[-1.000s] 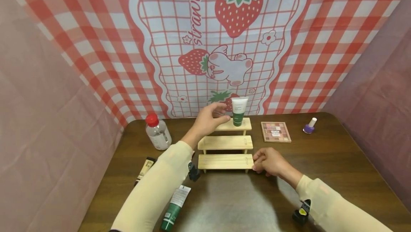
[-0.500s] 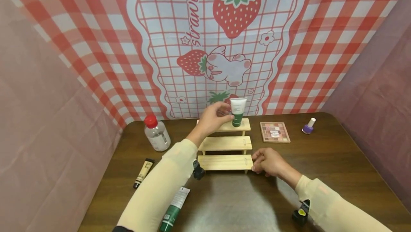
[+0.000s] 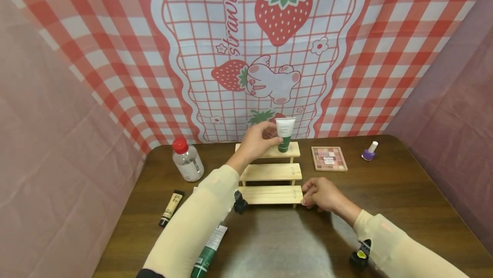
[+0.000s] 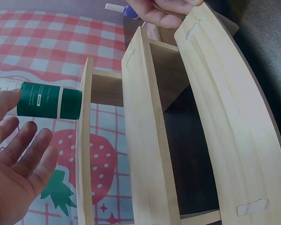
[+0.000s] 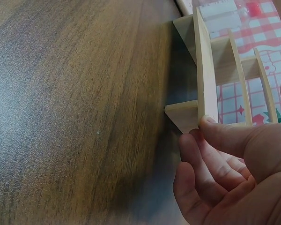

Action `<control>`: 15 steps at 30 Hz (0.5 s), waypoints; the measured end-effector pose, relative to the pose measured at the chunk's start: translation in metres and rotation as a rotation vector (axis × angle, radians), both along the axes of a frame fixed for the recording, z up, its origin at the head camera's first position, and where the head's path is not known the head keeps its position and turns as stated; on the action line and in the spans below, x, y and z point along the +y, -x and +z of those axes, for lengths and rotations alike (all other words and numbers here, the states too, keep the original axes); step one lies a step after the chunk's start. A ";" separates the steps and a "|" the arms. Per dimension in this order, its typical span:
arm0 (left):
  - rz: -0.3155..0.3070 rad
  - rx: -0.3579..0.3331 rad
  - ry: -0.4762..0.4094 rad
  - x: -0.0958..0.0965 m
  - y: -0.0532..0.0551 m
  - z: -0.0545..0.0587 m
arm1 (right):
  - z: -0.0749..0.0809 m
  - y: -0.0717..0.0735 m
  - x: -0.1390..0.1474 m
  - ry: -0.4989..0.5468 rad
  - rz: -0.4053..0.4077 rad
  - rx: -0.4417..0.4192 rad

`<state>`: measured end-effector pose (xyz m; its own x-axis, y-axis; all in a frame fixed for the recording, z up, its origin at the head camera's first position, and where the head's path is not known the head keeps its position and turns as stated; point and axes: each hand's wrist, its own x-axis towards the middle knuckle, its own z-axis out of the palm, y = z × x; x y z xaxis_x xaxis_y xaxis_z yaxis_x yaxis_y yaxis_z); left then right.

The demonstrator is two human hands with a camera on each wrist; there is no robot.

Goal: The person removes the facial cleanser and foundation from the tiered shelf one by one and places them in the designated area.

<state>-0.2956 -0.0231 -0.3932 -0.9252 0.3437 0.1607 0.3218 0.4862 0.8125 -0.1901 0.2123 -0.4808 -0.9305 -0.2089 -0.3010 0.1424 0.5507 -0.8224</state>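
A small white-and-green squeeze tube [image 3: 285, 131] stands upright, cap down, on the top step of a three-tier wooden display stand [image 3: 271, 172]. My left hand [image 3: 257, 142] reaches over from the left and pinches it. In the left wrist view the thumb lies across the front of the tube [image 4: 44, 101], near where white meets green, and the other fingers spread below it. At the stand's right side my right hand [image 3: 322, 193] grips the end of the lowest step. In the right wrist view its thumb presses on top of that board [image 5: 206, 93], with the fingertips beneath.
A clear bottle with red cap [image 3: 188, 160], a small beige tube [image 3: 171, 208] and a larger green-and-white tube [image 3: 209, 250] are left of the stand. A makeup palette [image 3: 329, 158] and purple nail polish [image 3: 369, 151] stand to the right. Strawberry-patterned cloth [image 3: 246, 25] hangs behind.
My left hand has moved slightly right, from beside the white-and-green tube to pinching it. My right hand keeps its hold on the stand.
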 end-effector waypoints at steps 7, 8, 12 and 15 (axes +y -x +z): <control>0.002 -0.006 0.006 0.001 0.001 0.000 | 0.001 0.000 0.000 0.000 -0.003 0.000; 0.003 -0.007 0.007 0.002 0.001 0.000 | 0.001 0.000 -0.001 0.000 -0.003 0.000; 0.003 -0.011 0.008 0.003 0.002 -0.001 | 0.000 0.000 -0.001 -0.005 -0.002 0.003; 0.013 -0.006 0.019 0.004 0.002 0.000 | -0.001 0.000 0.000 -0.008 -0.001 0.005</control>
<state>-0.2972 -0.0186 -0.3931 -0.9306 0.3346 0.1483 0.3102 0.5060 0.8048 -0.1903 0.2119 -0.4815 -0.9323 -0.2050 -0.2978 0.1389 0.5574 -0.8185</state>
